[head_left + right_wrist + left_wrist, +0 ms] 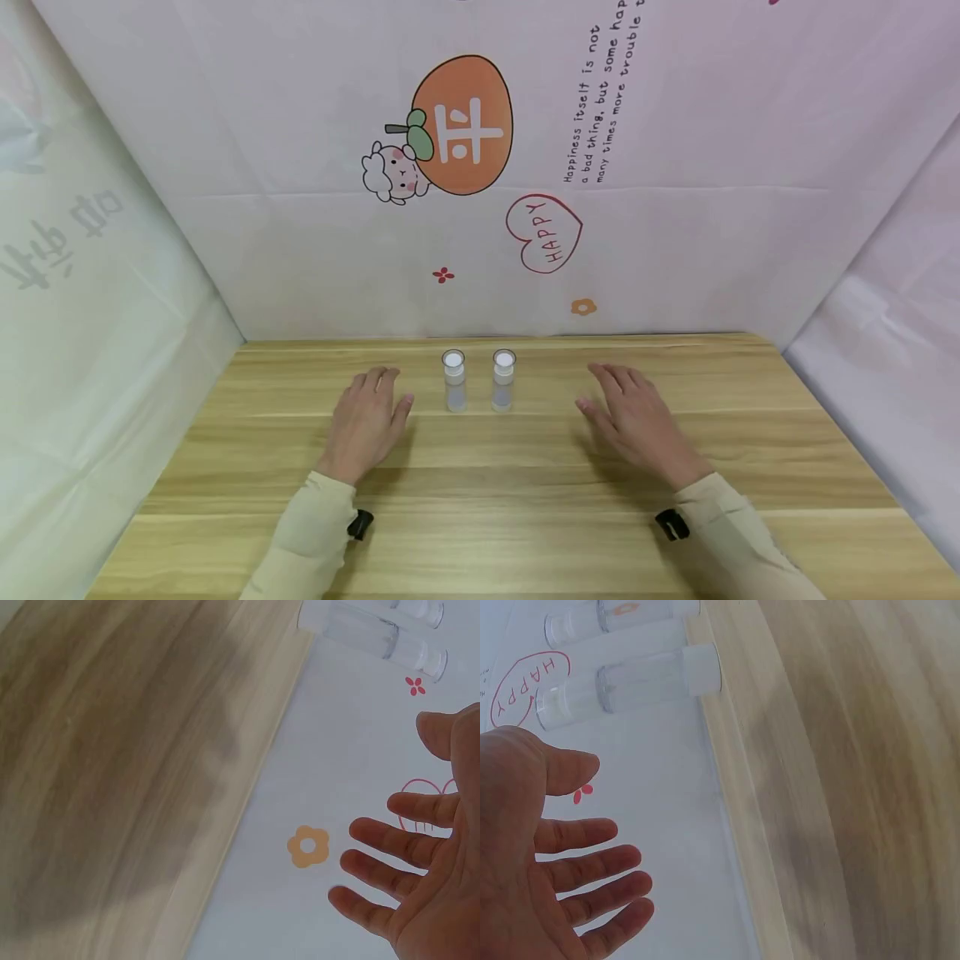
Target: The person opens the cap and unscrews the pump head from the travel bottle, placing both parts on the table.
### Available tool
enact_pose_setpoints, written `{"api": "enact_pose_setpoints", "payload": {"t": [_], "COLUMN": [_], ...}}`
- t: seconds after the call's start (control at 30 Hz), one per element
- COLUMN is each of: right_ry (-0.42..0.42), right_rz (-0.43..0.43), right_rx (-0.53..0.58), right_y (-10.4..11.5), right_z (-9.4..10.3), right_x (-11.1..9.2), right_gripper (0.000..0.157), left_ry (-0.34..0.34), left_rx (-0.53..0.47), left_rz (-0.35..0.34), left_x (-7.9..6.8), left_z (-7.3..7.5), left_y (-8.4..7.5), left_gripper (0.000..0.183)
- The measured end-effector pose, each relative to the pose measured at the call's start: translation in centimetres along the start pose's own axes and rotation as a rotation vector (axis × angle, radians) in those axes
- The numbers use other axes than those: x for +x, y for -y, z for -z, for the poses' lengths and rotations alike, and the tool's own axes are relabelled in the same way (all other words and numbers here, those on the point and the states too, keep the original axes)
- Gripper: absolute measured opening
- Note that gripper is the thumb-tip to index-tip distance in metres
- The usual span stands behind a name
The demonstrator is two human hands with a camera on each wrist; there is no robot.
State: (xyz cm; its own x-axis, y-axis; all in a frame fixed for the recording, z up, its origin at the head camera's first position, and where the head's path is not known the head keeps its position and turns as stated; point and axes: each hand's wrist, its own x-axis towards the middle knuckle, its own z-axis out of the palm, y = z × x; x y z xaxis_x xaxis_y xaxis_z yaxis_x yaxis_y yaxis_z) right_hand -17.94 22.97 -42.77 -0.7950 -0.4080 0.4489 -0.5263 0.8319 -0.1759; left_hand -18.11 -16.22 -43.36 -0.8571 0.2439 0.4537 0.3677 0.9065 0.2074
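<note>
Two small clear bottles stand upright side by side near the back of the wooden table, a left bottle (pixel 455 392) and a right bottle (pixel 502 392). Each has a white base and a clear, white-topped upper part. My left hand (pixel 365 423) is to the left of them, fingers relaxed and apart from the glass. In the left wrist view the nearer bottle (pixel 641 681) shows beyond the thumb. My right hand (pixel 637 421) hovers farther off on the right side, its fingers loosely spread and holding nothing; a bottle (pixel 360 631) appears at the top of the right wrist view.
The wooden table (pixel 480 517) runs back to a printed white cloth (pixel 322 275) that hangs behind it. White cloth also hangs on the left (pixel 90 333) and right (pixel 885 350) sides. A black strap piece (pixel 361 525) sits by the left sleeve, another (pixel 672 525) by the right.
</note>
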Motion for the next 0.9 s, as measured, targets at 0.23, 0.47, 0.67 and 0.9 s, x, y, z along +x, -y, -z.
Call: {"api": "enact_pose_setpoints", "payload": {"t": [0.23, 0.47, 0.67, 0.9], "right_ry": [0.025, 0.042, 0.058, 0.069], "right_rz": [-0.016, -0.021, -0.044, -0.048], "right_rx": [-0.002, 0.054, 0.098, 0.115], "right_y": [0.5, 0.9, 1.5, 2.1], "right_z": [-0.2, -0.4, -0.5, -0.7], "right_x": [0.0, 0.0, 0.0, 0.1], "right_gripper": [0.047, 0.038, 0.032, 0.027], "left_ry": [-0.027, -0.006, 0.007, 0.027], "left_rx": [-0.035, -0.094, -0.137, -0.181], "left_rz": [-0.024, -0.006, -0.017, -0.004], "left_x": [-0.1, -0.1, 0.0, 0.1], "left_z": [-0.4, -0.5, -0.7, -1.0], "left_y": [-0.6, -1.6, -2.6, -3.5], "left_gripper": [0.032, 0.027, 0.026, 0.025]}}
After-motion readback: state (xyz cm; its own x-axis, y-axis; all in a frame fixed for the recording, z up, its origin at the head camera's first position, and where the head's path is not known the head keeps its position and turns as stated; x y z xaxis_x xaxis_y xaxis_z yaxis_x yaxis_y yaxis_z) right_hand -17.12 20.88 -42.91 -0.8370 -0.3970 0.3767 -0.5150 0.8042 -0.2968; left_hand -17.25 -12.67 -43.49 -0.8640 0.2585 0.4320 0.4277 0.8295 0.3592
